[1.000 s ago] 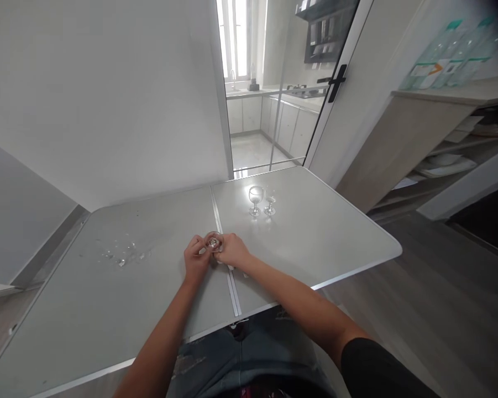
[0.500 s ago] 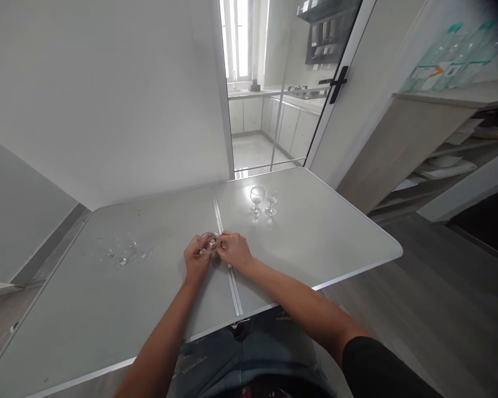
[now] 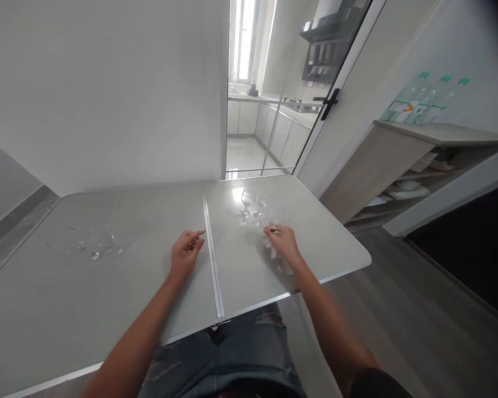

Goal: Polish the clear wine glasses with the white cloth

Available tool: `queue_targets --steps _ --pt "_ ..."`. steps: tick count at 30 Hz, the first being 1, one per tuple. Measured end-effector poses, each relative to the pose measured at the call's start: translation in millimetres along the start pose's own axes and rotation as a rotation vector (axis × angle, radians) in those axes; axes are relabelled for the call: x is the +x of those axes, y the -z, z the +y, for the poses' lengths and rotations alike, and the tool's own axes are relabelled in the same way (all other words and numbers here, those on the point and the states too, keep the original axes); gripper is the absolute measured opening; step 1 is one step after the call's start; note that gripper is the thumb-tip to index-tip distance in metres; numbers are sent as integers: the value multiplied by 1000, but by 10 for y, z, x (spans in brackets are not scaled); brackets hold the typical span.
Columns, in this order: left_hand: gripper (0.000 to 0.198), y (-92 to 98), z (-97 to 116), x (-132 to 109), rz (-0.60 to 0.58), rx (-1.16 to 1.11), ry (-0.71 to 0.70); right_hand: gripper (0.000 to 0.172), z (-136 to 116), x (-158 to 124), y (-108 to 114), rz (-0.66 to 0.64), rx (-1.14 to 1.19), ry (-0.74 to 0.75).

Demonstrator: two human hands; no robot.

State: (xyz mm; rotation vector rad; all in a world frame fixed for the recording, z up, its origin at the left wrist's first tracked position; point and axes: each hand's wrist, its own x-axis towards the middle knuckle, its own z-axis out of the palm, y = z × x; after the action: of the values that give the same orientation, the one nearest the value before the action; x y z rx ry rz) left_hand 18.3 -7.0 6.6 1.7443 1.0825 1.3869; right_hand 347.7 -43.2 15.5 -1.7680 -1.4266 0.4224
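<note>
My right hand [image 3: 282,243] is closed on a clear stemmed glass [image 3: 279,214], over the right half of the table. The rounded end of that glass shows faintly beyond my fingers; the rest is hidden or too transparent to make out. Just past it, a stemmed glass [image 3: 247,200] stands upright beside a second stemmed glass [image 3: 260,205]. Left of the table's centre seam, my left hand [image 3: 185,253] hovers with loosely bent fingers apart and nothing in them. Several clear glasses [image 3: 94,243] are grouped on the left half.
The pale table [image 3: 149,320] has a metal seam [image 3: 214,265] and a metal-trimmed edge. A white wall [image 3: 128,110] and a glass door [image 3: 269,132] stand behind it. Plastic bottles [image 3: 426,102] sit on a wooden shelf unit [image 3: 365,171] to the right.
My left hand has let go of the glass that both hands were on. My right hand has carried it rightward, near the two standing glasses. The camera view has turned right.
</note>
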Motion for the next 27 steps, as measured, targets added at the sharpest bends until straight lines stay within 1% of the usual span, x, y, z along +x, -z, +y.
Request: queue_targets --steps 2,3,6,10,14,27 --pt "22 -2 7 8 -11 8 5 23 301 222 168 -17 -144 -83" --pt "22 -2 9 10 -10 6 11 23 406 331 210 -19 -187 -102" --pt "20 -2 5 9 8 5 26 24 561 615 203 9 -240 -121" --pt "20 1 -18 5 17 30 40 25 603 875 82 65 -262 -141" --pt "21 3 -38 10 7 16 55 26 647 1016 14 83 -273 -161" --pt "26 3 -83 12 -8 -44 55 27 643 1116 -83 99 -288 -161"
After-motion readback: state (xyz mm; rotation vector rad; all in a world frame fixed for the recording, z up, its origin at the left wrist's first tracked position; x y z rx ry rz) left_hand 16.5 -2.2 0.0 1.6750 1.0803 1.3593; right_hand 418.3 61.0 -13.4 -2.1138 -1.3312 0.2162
